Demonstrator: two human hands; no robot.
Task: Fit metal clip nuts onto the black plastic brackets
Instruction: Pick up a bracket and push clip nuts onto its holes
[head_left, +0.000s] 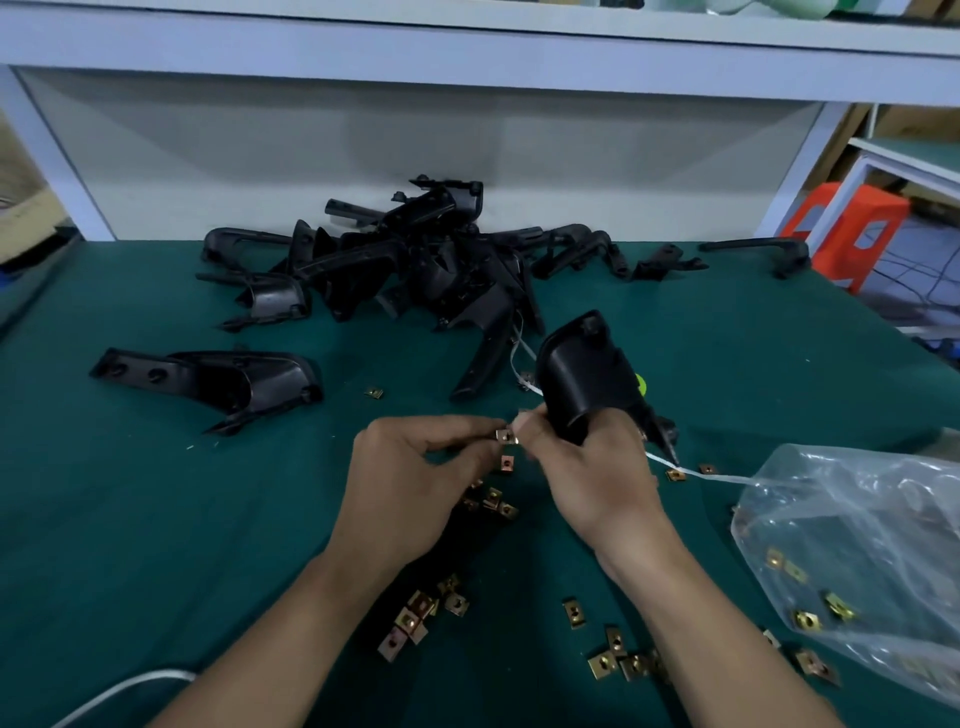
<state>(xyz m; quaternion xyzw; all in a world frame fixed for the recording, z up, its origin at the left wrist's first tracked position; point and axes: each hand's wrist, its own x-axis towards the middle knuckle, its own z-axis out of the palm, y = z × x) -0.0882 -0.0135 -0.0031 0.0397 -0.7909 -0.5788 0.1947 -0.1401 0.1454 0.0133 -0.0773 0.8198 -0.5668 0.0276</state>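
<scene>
Pinching a clip nut (506, 435) between thumb and curled fingertips, your left hand (415, 478) sits just beside your right hand (587, 467), whose fingers are wrapped round the lower end of a black bracket (587, 374) held upright above the green mat (104, 519). The nut is right at your right thumb, near the bracket's lower edge; whether it touches the plastic cannot be told, since the spot is blurred. Behind your hands lies the pile of brackets (415, 254), tangled against the back panel, and one lone bracket (208, 384) rests apart on the left. A thin white strap (701, 473) runs out from the pile, passes behind the held bracket and your right hand, and reaches the clear plastic bag (857, 519) on your right, which has more brass-coloured nuts inside. Loose clip nuts (410, 618) are scattered under and between your forearms, with further clusters just below your left fingers and near your right wrist. A white cable (119, 691) curves in at the bottom left corner. An orange stool (852, 234) stands beyond the table's right edge, and a pale shelf (467, 41) crosses overhead.
</scene>
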